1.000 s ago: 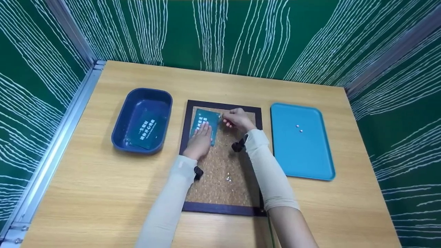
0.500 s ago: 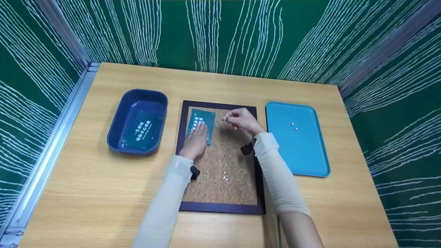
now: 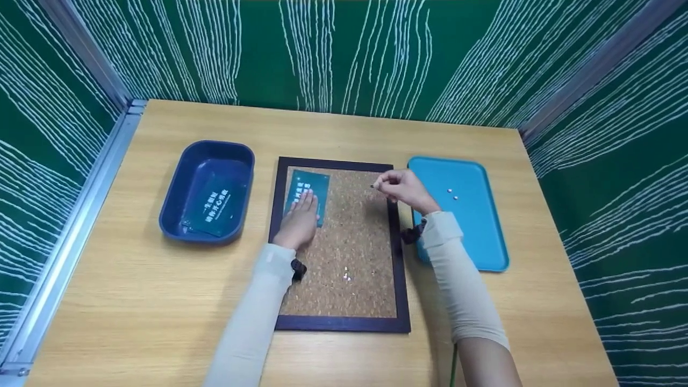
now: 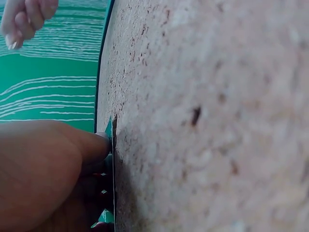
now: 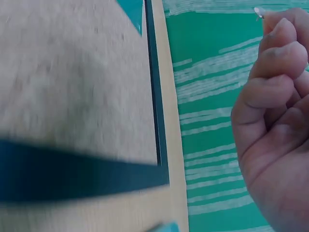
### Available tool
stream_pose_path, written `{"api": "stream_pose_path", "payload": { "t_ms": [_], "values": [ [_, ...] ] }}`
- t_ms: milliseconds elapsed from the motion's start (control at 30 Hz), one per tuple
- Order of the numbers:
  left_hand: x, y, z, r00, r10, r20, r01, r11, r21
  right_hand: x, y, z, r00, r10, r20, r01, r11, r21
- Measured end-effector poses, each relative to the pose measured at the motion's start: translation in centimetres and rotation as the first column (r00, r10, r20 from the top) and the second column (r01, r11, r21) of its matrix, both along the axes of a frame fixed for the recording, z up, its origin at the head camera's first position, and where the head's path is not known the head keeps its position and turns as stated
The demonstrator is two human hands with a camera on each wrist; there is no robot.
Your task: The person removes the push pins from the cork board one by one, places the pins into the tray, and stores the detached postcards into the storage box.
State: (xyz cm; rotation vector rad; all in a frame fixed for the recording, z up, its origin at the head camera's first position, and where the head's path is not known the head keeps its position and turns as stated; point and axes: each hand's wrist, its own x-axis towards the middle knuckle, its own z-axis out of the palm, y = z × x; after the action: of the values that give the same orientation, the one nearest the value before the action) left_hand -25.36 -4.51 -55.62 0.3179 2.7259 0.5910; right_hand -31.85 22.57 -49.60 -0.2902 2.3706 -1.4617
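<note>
A framed cork board (image 3: 355,231) lies on the table. On its upper left part is a dark green card (image 3: 317,185) with white writing. My left hand (image 3: 299,219) rests on this card with fingers extended, covering its lower left. In the left wrist view the thumb (image 4: 96,145) is at the card's edge. My right hand (image 3: 406,189) is raised over the board's right frame edge, apart from the card. Between thumb and forefinger it pinches a small shiny thumbtack (image 5: 259,12). Several small shiny tacks (image 3: 347,275) are on the lower board.
Left of the board, a dark blue bin (image 3: 244,199) holds a green card (image 3: 215,208) with white writing. To the right, a blue tray (image 3: 473,236) bears two tiny pale pieces (image 3: 452,194). Green walls with white streaks stand around the table (image 3: 134,269).
My right hand has moved right, away from the card's upper right corner to the board's right edge, with the thumbtack still pinched. The left hand stays on the card. The head view has shifted slightly.
</note>
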Motion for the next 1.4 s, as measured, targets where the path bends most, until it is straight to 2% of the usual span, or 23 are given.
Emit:
{"api": "stream_pose_path", "payload": {
  "t_ms": [433, 700, 900, 1067, 1267, 1400],
  "values": [
    [0.0, 0.1, 0.1, 1.0, 0.005, 0.013, -0.005, 1.0, 0.0, 0.8, 7.9, -0.7, 0.993, -0.117, -0.032, 0.118, 0.992, 0.041],
    [0.0, 0.1, 0.0, 1.0, 0.013, 0.02, -0.013, 1.0, 0.014, 1.5, 11.9, -1.0, 0.971, -0.238, -0.015, 0.238, 0.969, 0.072],
    [-0.1, 0.1, -0.1, 1.0, 0.013, 0.021, -0.014, 1.0, 0.017, 1.9, 14.4, -0.9, 0.958, -0.287, 0.01, 0.287, 0.958, 0.028],
    [-0.1, 0.1, -0.1, 1.0, 0.006, 0.023, -0.006, 1.0, 0.002, 2.7, 15.0, -0.2, 0.944, -0.325, 0.054, 0.327, 0.945, -0.024],
    [0.0, 0.1, 0.0, 0.999, 0.002, 0.035, -0.002, 1.0, 0.004, 3.0, 15.4, 0.0, 0.917, -0.391, 0.076, 0.385, 0.919, 0.084],
    [0.0, 0.1, 0.1, 0.999, 0.01, 0.042, -0.011, 1.0, 0.019, 2.3, 16.7, -1.2, 0.897, -0.437, 0.071, 0.422, 0.892, 0.16]
  ]
}}
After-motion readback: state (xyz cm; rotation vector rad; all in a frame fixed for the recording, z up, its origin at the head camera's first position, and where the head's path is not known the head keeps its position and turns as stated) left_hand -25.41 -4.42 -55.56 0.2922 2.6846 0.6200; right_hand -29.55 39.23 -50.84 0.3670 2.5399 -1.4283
